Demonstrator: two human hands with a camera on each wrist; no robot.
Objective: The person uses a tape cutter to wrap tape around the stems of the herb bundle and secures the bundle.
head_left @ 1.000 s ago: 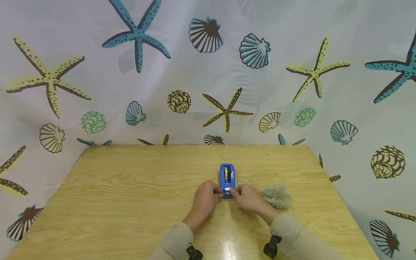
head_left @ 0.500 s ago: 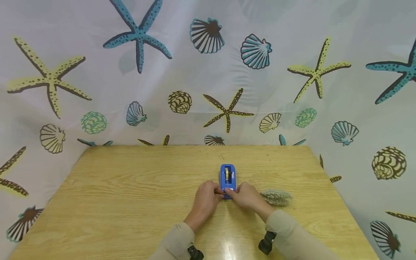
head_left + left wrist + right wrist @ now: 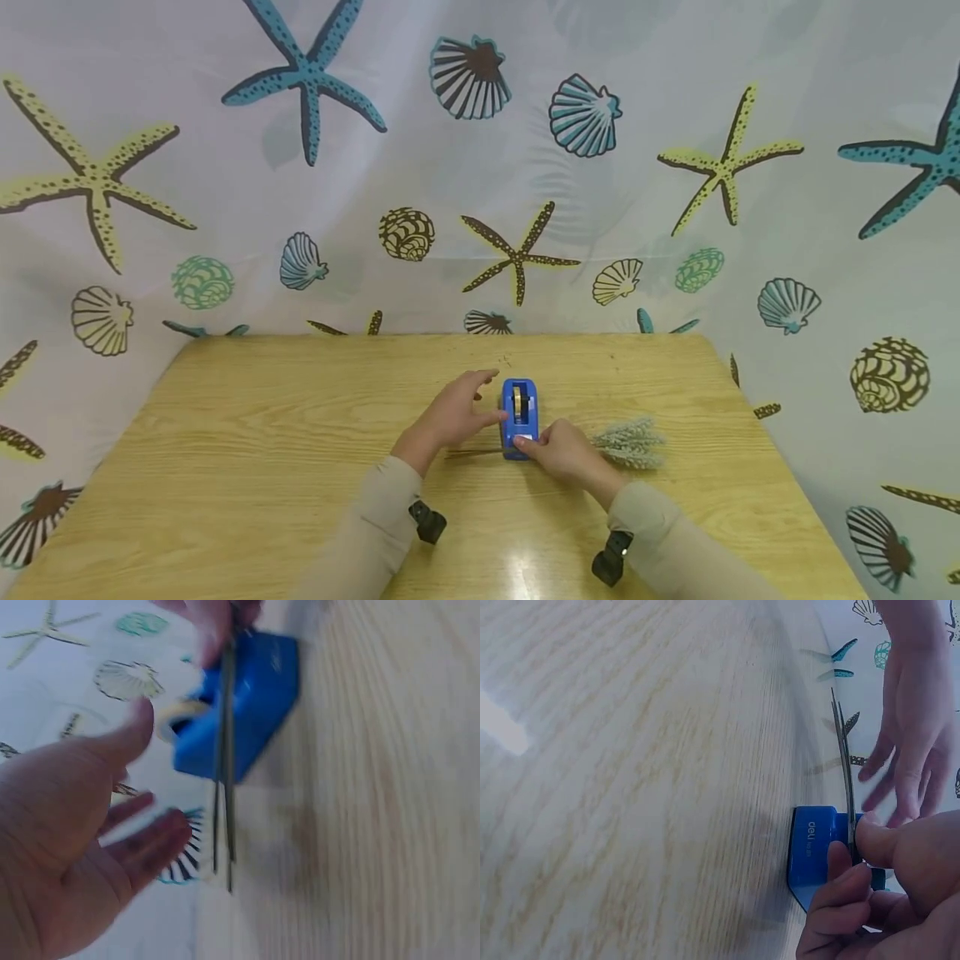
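Observation:
A blue tape dispenser (image 3: 527,428) with a roll of yellowish tape (image 3: 177,717) stands on the wooden table. My right hand (image 3: 562,452) is at its near end, pinching the thin stems (image 3: 226,750) of a bunch of dried flowers between thumb and fingers. The pale, fluffy heads (image 3: 630,443) stick out to the right of that hand. To the left, the stems cross in front of the dispenser and end in bare tips. My left hand (image 3: 452,410) is spread on the dispenser's left side, holding nothing, its thumb tip right at the dispenser's edge in the head view.
The wood-grain table (image 3: 300,417) reaches back to a white cloth (image 3: 420,167) printed with starfish and shells, which also hangs at both sides. Small dark specks mark the tabletop behind the dispenser. Each wrist carries a small black camera (image 3: 427,522).
My left hand has let go at the stems, moved left and farther back, and its fingers have spread. The right hand keeps its pinch near the dispenser's near end.

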